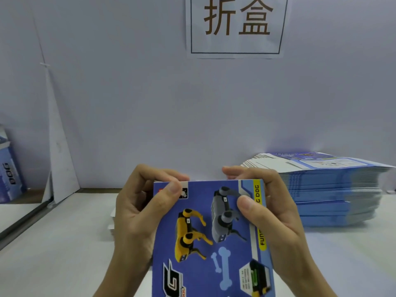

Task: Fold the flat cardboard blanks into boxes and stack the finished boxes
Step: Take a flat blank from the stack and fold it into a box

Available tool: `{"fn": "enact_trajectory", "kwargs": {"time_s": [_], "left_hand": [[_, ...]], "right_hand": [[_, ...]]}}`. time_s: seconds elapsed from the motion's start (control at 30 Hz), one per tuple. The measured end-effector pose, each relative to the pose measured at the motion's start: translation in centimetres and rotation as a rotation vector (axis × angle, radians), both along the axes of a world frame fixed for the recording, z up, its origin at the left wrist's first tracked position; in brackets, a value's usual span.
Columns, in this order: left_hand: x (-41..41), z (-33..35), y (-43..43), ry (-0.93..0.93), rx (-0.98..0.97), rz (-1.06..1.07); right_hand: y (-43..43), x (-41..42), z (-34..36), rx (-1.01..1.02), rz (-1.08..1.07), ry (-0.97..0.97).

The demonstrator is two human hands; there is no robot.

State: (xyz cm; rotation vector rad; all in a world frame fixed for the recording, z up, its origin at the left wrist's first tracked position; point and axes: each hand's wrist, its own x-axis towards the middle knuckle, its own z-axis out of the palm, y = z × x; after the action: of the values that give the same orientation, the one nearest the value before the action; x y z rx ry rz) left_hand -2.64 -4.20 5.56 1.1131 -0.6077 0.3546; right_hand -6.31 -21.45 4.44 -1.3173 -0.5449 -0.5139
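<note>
We find ourselves at a packaging workstation. A printed sign [235,24] reading 折盒 is taped to the plain white partition [128,103] ahead. A tall stack of flat blue blanks [334,189] sits on the white desk [64,243] at our right, and a folded box [9,174] of the same print stands at far left.

A blue box blank [214,236] printed with yellow and grey robot dogs is held upright, mid-scene. To its right lies a tall stack of flat blanks [334,189].
</note>
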Motion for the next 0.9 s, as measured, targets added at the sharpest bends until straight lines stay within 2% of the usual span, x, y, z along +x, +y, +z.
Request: {"fn": "enact_trajectory", "kwargs": {"time_s": [0.1,0.2,0.43,0.5,0.57,0.67,0.8,0.9], "left_hand": [[0.0,-0.1,-0.1,-0.016,-0.022,0.008],[0.0,-0.2,-0.1,-0.014,-0.046,-0.010],[0.3,-0.6,-0.7,0.018,0.037,-0.036],[0.6,-0.6,-0.5,0.075,0.102,-0.140],[1.0,-0.4,0.2,0.150,0.244,-0.332],[2.0,-0.4,1.3,0.233,0.478,-0.442],[3.3,-0.7,1.4,0.357,0.354,-0.319],[3.8,-1.1,1.2,0.428,0.199,-0.156]], "right_hand": [[-0.2,-0.1,0.0,-0.006,0.038,0.042],[0.0,-0.1,0.0,0.001,0.024,-0.003],[-0.7,0.1,0.2,0.009,0.005,-0.013],[-0.6,0.3,0.1,0.019,-0.119,-0.079],[-0.7,0.7,0.0,0.091,-0.222,-0.115],[-0.8,1.6,-0.4,0.187,-0.323,-0.024],[-1.3,2.8,-0.9,0.149,-0.200,0.129],[-2.2,3.3,-1.2,-0.035,-0.198,0.278]]}}
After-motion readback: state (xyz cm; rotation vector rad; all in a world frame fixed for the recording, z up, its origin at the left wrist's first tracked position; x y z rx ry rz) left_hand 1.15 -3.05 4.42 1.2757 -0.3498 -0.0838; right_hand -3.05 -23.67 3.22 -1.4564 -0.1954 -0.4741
